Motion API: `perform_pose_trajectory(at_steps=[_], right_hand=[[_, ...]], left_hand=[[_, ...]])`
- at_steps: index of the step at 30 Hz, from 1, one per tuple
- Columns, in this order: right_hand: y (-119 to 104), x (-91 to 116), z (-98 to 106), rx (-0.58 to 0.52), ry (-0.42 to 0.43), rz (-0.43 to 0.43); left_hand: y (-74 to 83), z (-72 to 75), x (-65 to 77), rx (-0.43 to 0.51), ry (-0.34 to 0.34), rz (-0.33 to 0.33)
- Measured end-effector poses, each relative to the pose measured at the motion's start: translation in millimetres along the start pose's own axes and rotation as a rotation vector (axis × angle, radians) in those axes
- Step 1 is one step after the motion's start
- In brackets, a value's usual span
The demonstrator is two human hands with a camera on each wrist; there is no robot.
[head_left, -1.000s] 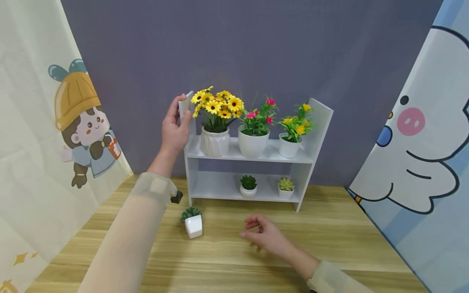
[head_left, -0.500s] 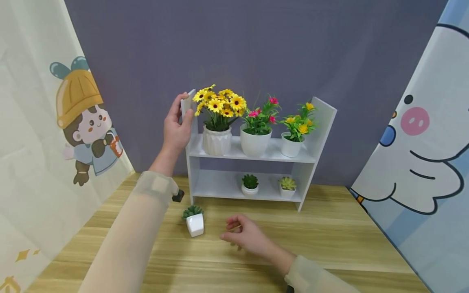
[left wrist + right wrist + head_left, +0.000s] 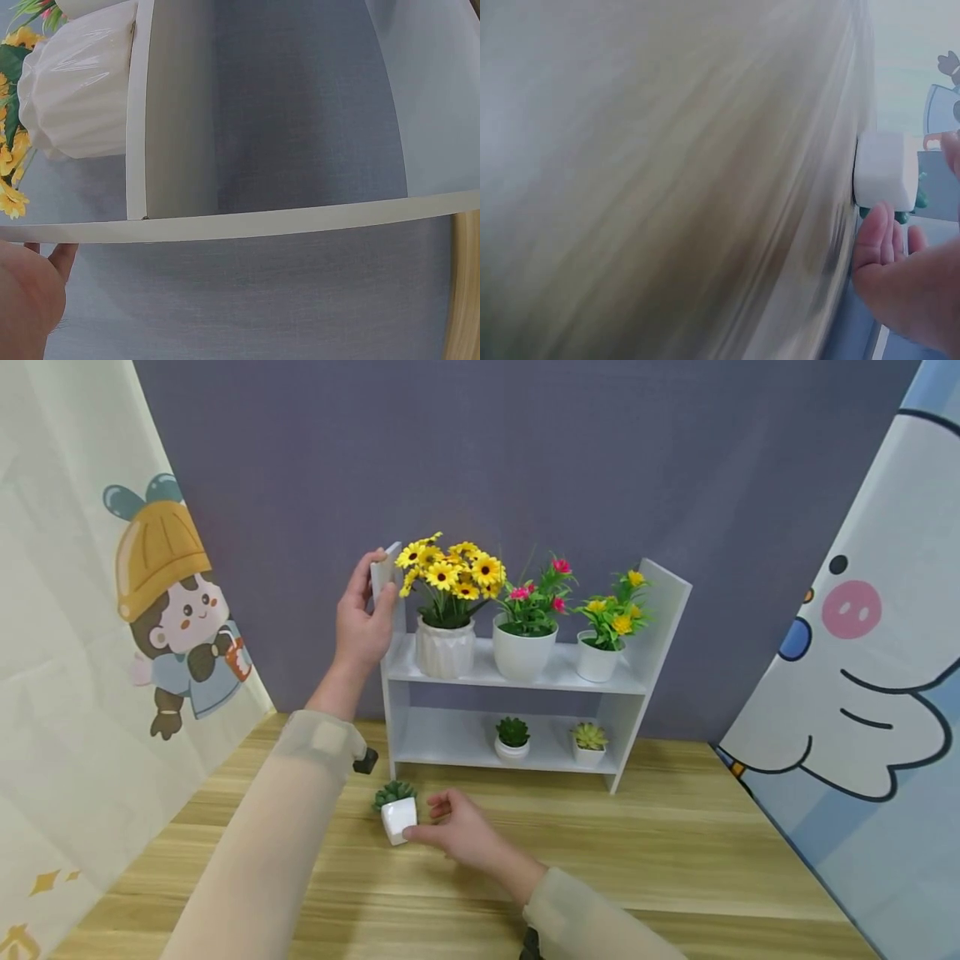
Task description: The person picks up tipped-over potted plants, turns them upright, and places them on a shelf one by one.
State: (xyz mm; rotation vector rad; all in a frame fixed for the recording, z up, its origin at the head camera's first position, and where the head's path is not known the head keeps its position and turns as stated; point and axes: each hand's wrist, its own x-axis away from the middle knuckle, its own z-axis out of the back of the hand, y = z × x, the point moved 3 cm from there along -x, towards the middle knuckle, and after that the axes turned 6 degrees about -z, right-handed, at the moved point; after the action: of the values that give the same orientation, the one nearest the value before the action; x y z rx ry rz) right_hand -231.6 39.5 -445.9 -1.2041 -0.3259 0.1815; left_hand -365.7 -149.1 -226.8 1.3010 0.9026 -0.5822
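Note:
My left hand (image 3: 362, 625) grips the upper left side panel of a white two-tier shelf (image 3: 658, 627), thumb on one face and fingers on the other. In the left wrist view only part of that hand (image 3: 26, 292) shows beside the panel. A potted succulent (image 3: 398, 820) with a white square pot lies tipped on the table in front of the shelf. My right hand (image 3: 468, 833) is beside it, fingers loosely bent, with the thumb at the pot's lower edge; contact is unclear. The right wrist view shows the white pot (image 3: 885, 171) just beyond my fingertips.
On the upper tier stand pots of yellow daisies (image 3: 446, 647), pink flowers (image 3: 525, 647) and small yellow flowers (image 3: 596, 658). Below are a dark green succulent (image 3: 512, 739) and a pale one (image 3: 589, 743). A grey curtain (image 3: 525, 452) hangs behind the wooden table (image 3: 675, 852).
My right hand has moved left across the table to the tipped potted succulent. The left hand keeps its grip on the shelf, and the view has shifted slightly.

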Motion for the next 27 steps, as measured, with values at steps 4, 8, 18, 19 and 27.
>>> perform_pose_trajectory(at_steps=[4, 8, 18, 19, 27], right_hand=[[-3.2, -7.0, -9.8, -0.009, 0.047, -0.018], [-4.0, -11.8, -18.6, -0.015, 0.069, -0.028], [0.9, -23.4, -32.6, -0.083, 0.107, -0.04], [1.5, -24.4, -33.6, -0.093, 0.11, -0.039], [3.1, -29.1, -37.1, -0.087, 0.138, -0.037]], left_hand=[[0.1, 0.2, -0.2, -0.002, 0.001, -0.004], [-0.1, -0.2, -0.7, 0.01, 0.002, -0.008], [0.4, -0.7, 1.6, 0.007, 0.001, -0.006], [0.2, -0.6, 1.7, 0.009, 0.004, -0.008], [-0.5, -0.8, 1.4, 0.008, 0.016, -0.01]])
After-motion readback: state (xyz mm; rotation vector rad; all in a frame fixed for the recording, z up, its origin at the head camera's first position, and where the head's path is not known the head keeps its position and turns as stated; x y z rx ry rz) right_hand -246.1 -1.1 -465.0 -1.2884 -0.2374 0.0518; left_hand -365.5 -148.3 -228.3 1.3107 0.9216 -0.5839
